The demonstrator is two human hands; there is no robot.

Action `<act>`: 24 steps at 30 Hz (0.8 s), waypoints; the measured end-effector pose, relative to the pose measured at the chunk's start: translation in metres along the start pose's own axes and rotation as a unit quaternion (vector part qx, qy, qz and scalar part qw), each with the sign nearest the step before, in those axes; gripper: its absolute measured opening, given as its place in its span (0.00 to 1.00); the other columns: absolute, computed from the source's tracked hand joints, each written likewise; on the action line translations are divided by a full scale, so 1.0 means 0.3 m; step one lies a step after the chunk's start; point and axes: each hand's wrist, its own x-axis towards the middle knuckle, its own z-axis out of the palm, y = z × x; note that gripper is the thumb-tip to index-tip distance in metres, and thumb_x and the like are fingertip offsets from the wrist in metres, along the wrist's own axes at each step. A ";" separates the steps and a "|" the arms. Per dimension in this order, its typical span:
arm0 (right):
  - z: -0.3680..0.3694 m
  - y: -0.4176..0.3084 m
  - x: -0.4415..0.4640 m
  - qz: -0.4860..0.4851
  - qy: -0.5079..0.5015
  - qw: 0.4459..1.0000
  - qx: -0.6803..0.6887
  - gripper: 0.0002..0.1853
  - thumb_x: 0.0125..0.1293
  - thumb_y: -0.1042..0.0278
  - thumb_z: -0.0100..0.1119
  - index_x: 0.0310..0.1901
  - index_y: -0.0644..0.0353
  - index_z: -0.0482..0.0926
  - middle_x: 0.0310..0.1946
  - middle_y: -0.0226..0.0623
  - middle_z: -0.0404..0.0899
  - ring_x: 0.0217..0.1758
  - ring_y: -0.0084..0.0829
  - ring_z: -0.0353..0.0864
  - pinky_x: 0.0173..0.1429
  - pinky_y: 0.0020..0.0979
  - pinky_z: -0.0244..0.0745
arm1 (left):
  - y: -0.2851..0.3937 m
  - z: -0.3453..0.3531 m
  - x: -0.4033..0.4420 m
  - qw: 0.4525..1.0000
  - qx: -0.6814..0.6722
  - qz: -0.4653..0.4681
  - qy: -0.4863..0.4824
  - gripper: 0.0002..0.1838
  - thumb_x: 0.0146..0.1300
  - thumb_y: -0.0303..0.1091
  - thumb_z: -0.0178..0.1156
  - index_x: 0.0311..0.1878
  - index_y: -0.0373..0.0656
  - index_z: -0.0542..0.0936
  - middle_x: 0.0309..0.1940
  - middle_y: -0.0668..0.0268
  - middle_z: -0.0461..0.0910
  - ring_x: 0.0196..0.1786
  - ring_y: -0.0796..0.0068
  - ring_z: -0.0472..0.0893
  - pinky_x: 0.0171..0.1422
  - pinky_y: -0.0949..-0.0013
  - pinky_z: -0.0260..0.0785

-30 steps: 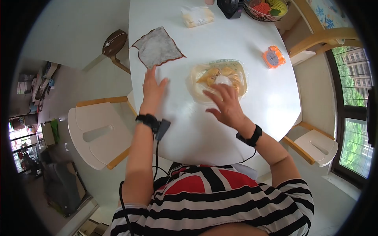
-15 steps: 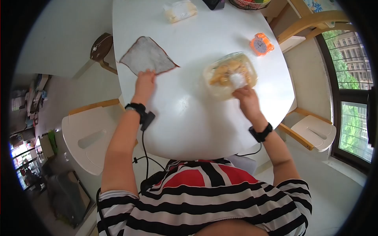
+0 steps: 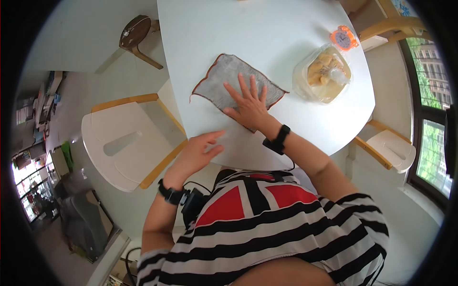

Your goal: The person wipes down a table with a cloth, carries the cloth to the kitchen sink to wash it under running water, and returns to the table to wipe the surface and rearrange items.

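Note:
A grey cloth (image 3: 214, 83) with a reddish-brown edge lies spread on the white table (image 3: 272, 28). My right hand (image 3: 250, 105) rests flat on the cloth, its fingers spread. Near the table's front left edge hovers my left hand (image 3: 198, 152), fingers apart and holding nothing. To the right of the cloth sits a clear plastic-wrapped container (image 3: 303, 78) of yellowish food pieces, with the plastic bunched up on top. Just behind it stands an orange clock (image 3: 344, 38).
A white chair with wooden edging (image 3: 126, 143) stands at the left, close to the table. Another chair (image 3: 391, 150) is at the right by the window. A brown wooden stool (image 3: 136, 33) stands beyond the table's left edge.
My right hand has let go of the plastic-wrapped container and moved left onto the cloth. My left hand has come off the cloth and drawn back. The container now sits further right, nearer the clock.

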 end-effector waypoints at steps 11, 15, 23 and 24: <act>0.393 0.108 0.127 0.085 0.130 0.975 -0.158 0.31 0.73 0.35 0.38 0.75 0.31 0.58 0.79 0.37 0.47 0.81 0.57 0.39 0.67 0.82 0.32 | -0.344 -0.054 -0.309 0.978 -0.128 -0.022 0.165 0.22 0.68 0.26 0.61 0.65 0.42 0.76 0.59 0.62 0.80 0.53 0.76 0.80 0.53 0.72 0.73; 0.394 0.159 -0.001 0.037 0.063 0.986 -0.152 0.30 0.75 0.39 0.35 0.77 0.32 0.54 0.80 0.32 0.45 0.82 0.53 0.39 0.70 0.79 0.32 | -0.175 0.056 -0.210 0.983 -0.121 -0.020 0.136 0.22 0.68 0.25 0.60 0.65 0.41 0.76 0.59 0.61 0.80 0.53 0.76 0.80 0.52 0.73 0.73; 0.174 0.443 -0.577 0.023 0.070 0.993 -0.089 0.29 0.72 0.41 0.46 0.73 0.32 0.62 0.78 0.34 0.53 0.80 0.48 0.47 0.75 0.69 0.38 | 0.119 0.130 -0.124 0.990 -0.069 0.050 0.115 0.24 0.68 0.25 0.59 0.68 0.43 0.74 0.60 0.61 0.78 0.55 0.74 0.78 0.60 0.70 0.70; 0.159 0.517 -0.642 0.060 0.079 0.986 -0.131 0.30 0.71 0.41 0.47 0.73 0.32 0.62 0.78 0.34 0.53 0.80 0.48 0.48 0.75 0.67 0.39 | 0.120 0.135 -0.126 0.986 -0.075 0.065 0.130 0.24 0.68 0.26 0.59 0.68 0.43 0.73 0.60 0.61 0.78 0.55 0.74 0.78 0.62 0.70 0.69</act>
